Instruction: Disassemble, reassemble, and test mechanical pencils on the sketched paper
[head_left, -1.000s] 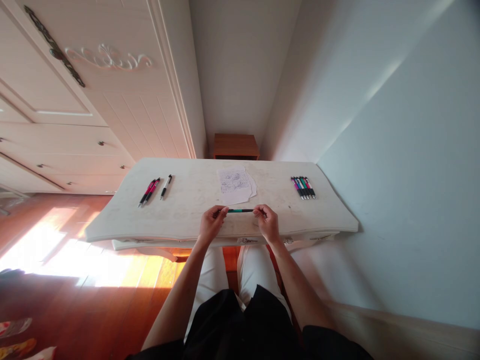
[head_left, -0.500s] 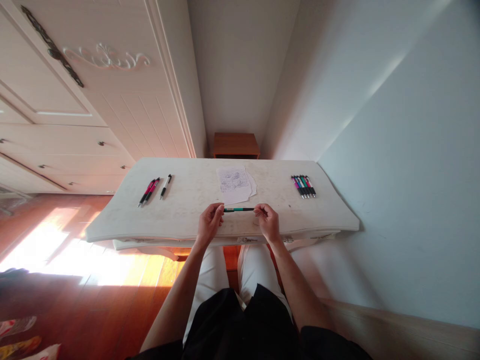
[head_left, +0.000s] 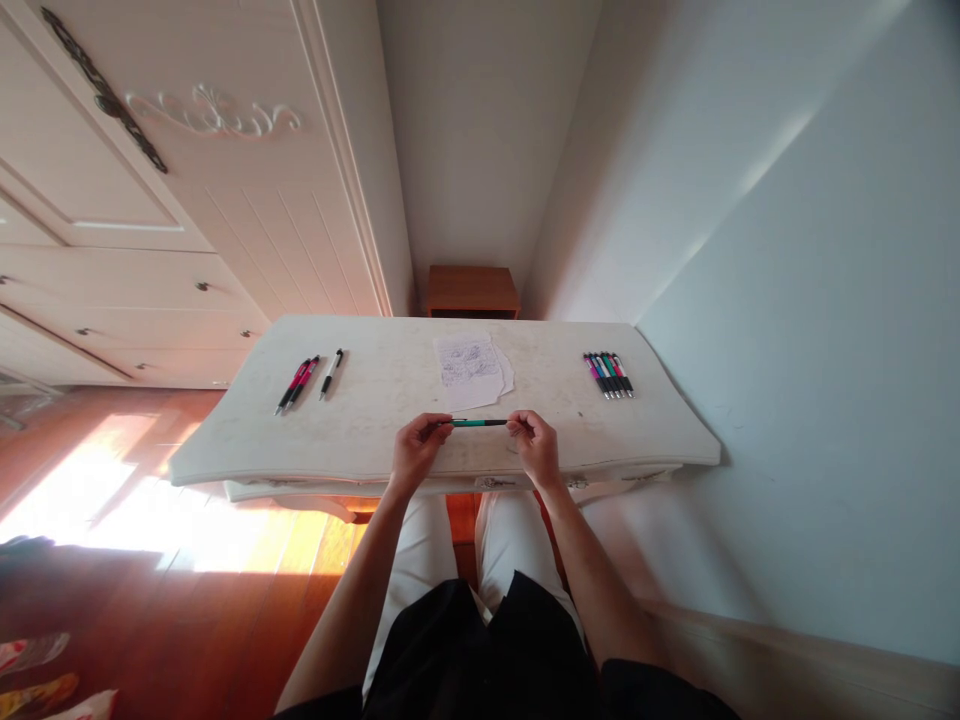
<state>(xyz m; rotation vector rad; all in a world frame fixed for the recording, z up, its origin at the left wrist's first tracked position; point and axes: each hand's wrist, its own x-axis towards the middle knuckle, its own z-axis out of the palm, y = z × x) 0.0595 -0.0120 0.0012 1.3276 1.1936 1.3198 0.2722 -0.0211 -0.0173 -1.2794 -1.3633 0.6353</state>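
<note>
A green pen [head_left: 478,423] with black ends lies level between my hands, above the front part of the white table [head_left: 375,440]. My left hand [head_left: 421,445] pinches its left end, and the fingers of my right hand [head_left: 534,440] are closed on its dark right end. Just beyond the pen are scribbled sheets of paper [head_left: 471,370]. To the left rest two pink-and-black pens [head_left: 298,385] side by side, with a white-and-black pen [head_left: 331,375] near them. On the right, several pens [head_left: 608,376] of different colours lie in a tight row.
A light wardrobe [head_left: 300,150] with drawers stands at the left, and a bluish wall [head_left: 810,380] borders the table's right side. Behind the table is a small brown wooden cabinet [head_left: 474,288]. Sunlight falls on the wooden floor [head_left: 225,620] at the left.
The pen has turned slightly about its length, so its clip side now shows differently. My left fingers have shifted a little on its end; both hands stay in nearly the same place.
</note>
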